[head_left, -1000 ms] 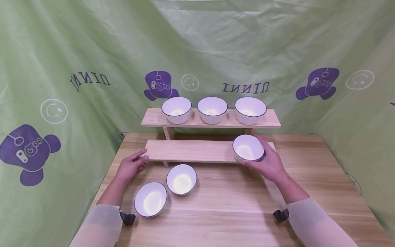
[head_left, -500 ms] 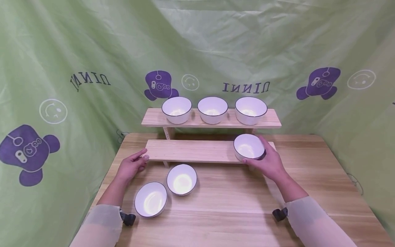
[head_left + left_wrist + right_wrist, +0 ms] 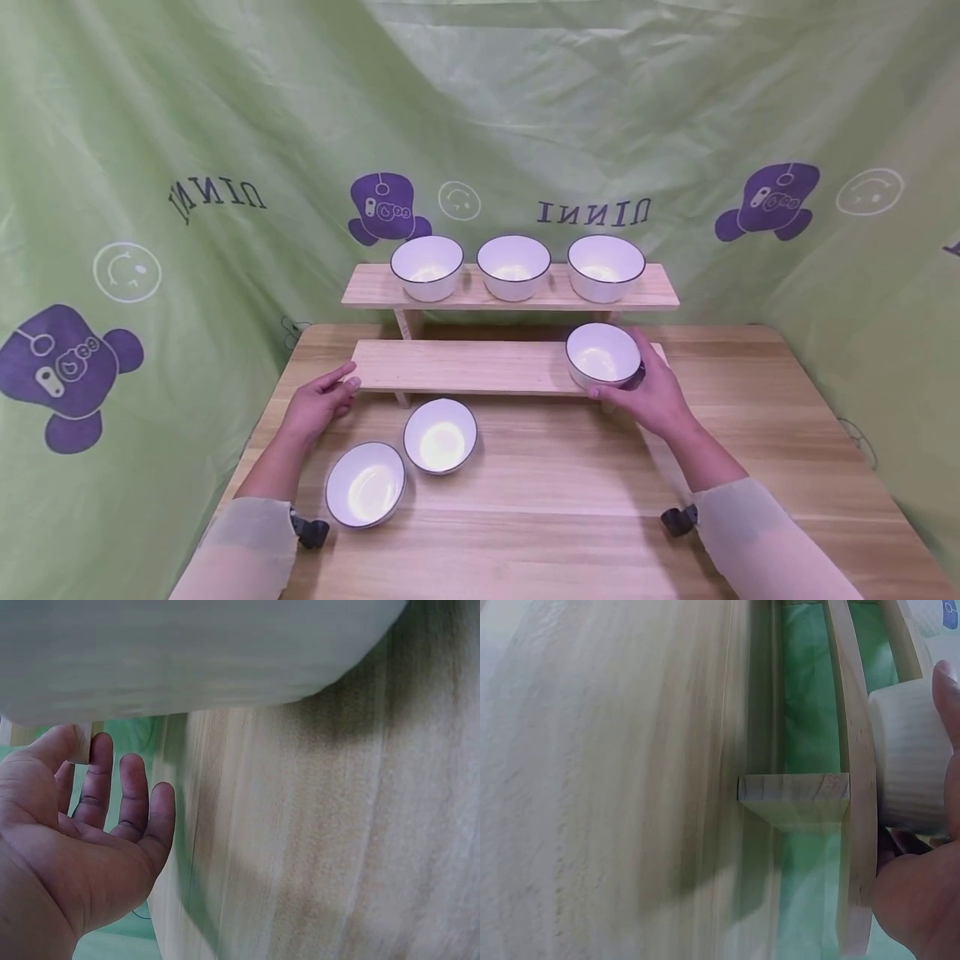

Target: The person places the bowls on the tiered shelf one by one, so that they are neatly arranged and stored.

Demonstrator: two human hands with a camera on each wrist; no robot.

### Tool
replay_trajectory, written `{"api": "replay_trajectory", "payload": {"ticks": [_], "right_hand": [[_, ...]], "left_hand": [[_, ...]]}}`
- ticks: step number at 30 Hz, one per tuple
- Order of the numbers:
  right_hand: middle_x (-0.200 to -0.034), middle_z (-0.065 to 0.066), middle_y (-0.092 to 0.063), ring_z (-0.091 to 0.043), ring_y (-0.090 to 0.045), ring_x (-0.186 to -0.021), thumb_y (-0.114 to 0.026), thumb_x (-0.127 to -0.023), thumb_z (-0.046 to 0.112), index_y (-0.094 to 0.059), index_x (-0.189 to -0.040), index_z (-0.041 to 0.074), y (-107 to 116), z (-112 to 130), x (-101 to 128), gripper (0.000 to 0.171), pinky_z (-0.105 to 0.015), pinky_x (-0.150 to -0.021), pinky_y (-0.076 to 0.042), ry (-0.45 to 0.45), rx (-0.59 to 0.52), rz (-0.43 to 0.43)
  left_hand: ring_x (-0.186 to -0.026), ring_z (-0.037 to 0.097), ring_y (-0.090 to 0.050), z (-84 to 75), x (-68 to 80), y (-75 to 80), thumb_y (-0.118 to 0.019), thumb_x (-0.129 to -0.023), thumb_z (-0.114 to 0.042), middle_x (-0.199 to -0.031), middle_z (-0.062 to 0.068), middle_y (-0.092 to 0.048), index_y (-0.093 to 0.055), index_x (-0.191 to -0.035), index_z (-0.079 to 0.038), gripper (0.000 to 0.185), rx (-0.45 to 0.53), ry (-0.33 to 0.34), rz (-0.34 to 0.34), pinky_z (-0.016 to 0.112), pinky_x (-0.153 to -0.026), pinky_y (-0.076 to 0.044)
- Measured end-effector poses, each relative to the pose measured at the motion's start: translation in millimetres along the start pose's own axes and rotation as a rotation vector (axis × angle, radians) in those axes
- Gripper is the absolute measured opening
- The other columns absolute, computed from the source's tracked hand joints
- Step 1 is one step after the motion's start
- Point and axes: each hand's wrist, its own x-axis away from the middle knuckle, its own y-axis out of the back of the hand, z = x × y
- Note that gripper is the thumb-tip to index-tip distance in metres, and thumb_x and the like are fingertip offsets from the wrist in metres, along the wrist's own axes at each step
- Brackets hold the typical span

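My right hand [image 3: 654,392] grips a white bowl [image 3: 602,354] with a dark rim, thumb at its front and fingers round its right side. The bowl sits upright at the right end of the lower board of a two-tier wooden shelf [image 3: 465,367]. In the right wrist view the bowl's ribbed side [image 3: 911,750] touches the board [image 3: 861,765]. My left hand [image 3: 318,406] pinches the left end of that lower board; the left wrist view shows the board's corner [image 3: 82,745] between thumb and forefinger.
Three like bowls stand along the upper board, left [image 3: 427,268], middle [image 3: 513,268] and right [image 3: 606,268]. Two more bowls, one nearer [image 3: 366,485] and one farther [image 3: 440,436], stand on the wooden table [image 3: 540,517] at front left. A green curtain [image 3: 480,108] hangs behind.
The bowl in my right hand has shifted very slightly back on the lower board. My left hand has stayed at the board's left end.
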Motion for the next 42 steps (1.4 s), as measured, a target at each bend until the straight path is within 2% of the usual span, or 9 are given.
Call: {"api": "replay_trajectory", "payload": {"ticks": [5,9,16,22,26,29,32,36,42], "right_hand": [[-0.154,-0.022,-0.026,-0.042,-0.032,-0.138,-0.089,-0.058,0.052,-0.005,-0.156,0.014,4,-5,7,0.134,-0.054,-0.109,-0.030,-0.008,-0.059,0.016],[-0.152,-0.018,-0.032,-0.039,-0.039,-0.134,-0.090,-0.061,0.046,-0.003,-0.156,0.016,9,-11,10,0.132,-0.048,-0.106,-0.037,-0.023,-0.076,0.012],[-0.144,-0.013,-0.043,-0.034,-0.045,-0.129,-0.090,-0.066,0.031,-0.014,-0.155,0.012,15,-17,13,0.119,-0.036,-0.103,-0.040,0.000,-0.073,-0.014],[-0.147,-0.017,-0.041,-0.036,-0.043,-0.131,-0.083,-0.078,0.027,-0.021,-0.154,0.008,20,-22,18,0.100,-0.027,-0.105,-0.037,0.036,-0.079,-0.046],[-0.146,-0.018,-0.042,-0.038,-0.043,-0.130,-0.075,-0.085,0.029,-0.027,-0.152,0.010,23,-27,21,0.085,-0.038,-0.107,-0.037,0.027,-0.036,-0.095],[-0.145,-0.019,-0.044,-0.041,-0.044,-0.129,-0.073,-0.087,0.032,-0.032,-0.151,0.012,25,-31,22,0.078,-0.051,-0.106,-0.036,0.009,-0.011,-0.133],[-0.143,-0.021,-0.044,-0.045,-0.043,-0.127,-0.071,-0.087,0.038,-0.035,-0.150,0.015,25,-35,23,0.076,-0.059,-0.103,-0.035,-0.010,0.012,-0.155],[-0.142,-0.023,-0.043,-0.048,-0.044,-0.125,-0.067,-0.089,0.044,-0.034,-0.150,0.017,25,-39,23,0.074,-0.061,-0.100,-0.037,-0.027,0.032,-0.158],[-0.149,-0.022,-0.033,-0.048,-0.040,-0.129,-0.062,-0.091,0.047,-0.034,-0.151,0.014,23,-44,20,0.074,-0.060,-0.103,-0.036,-0.055,0.024,-0.130]], "left_hand": [[-0.105,0.030,-0.061,0.7,-0.7,0.2,-0.073,-0.082,-0.046,-0.108,0.006,-0.061,-0.051,-0.140,-0.028,0.065,-0.006,0.005,-0.001,0.040,-0.091,-0.052],[-0.106,0.030,-0.061,1.2,-2.3,0.5,-0.073,-0.082,-0.046,-0.110,0.007,-0.060,-0.051,-0.140,-0.028,0.065,-0.006,0.002,0.007,0.039,-0.091,-0.052],[-0.108,0.031,-0.060,0.7,-4.0,1.9,-0.074,-0.081,-0.047,-0.111,0.007,-0.059,-0.051,-0.140,-0.029,0.065,0.009,0.011,0.005,0.039,-0.091,-0.052],[-0.107,0.030,-0.061,0.9,-4.7,2.3,-0.074,-0.080,-0.047,-0.110,0.007,-0.060,-0.052,-0.140,-0.029,0.066,0.010,0.009,0.003,0.039,-0.091,-0.052],[-0.106,0.030,-0.061,1.4,-5.1,1.8,-0.074,-0.080,-0.048,-0.110,0.006,-0.059,-0.052,-0.139,-0.029,0.066,0.012,0.007,0.005,0.038,-0.090,-0.053],[-0.107,0.030,-0.060,2.4,-5.4,2.2,-0.074,-0.080,-0.048,-0.110,0.007,-0.059,-0.052,-0.139,-0.030,0.066,0.013,0.010,0.008,0.038,-0.090,-0.053],[-0.107,0.030,-0.060,3.5,-5.7,2.8,-0.074,-0.081,-0.047,-0.111,0.007,-0.059,-0.051,-0.140,-0.029,0.066,0.005,0.006,0.014,0.037,-0.090,-0.053],[-0.107,0.030,-0.061,3.4,-5.5,3.0,-0.074,-0.080,-0.048,-0.111,0.007,-0.060,-0.052,-0.139,-0.029,0.065,-0.004,0.005,0.013,0.038,-0.089,-0.053],[-0.107,0.030,-0.060,1.9,-2.9,3.4,-0.072,-0.082,-0.047,-0.113,0.010,-0.059,-0.051,-0.140,-0.029,0.065,-0.029,-0.002,0.013,0.038,-0.091,-0.052]]}}
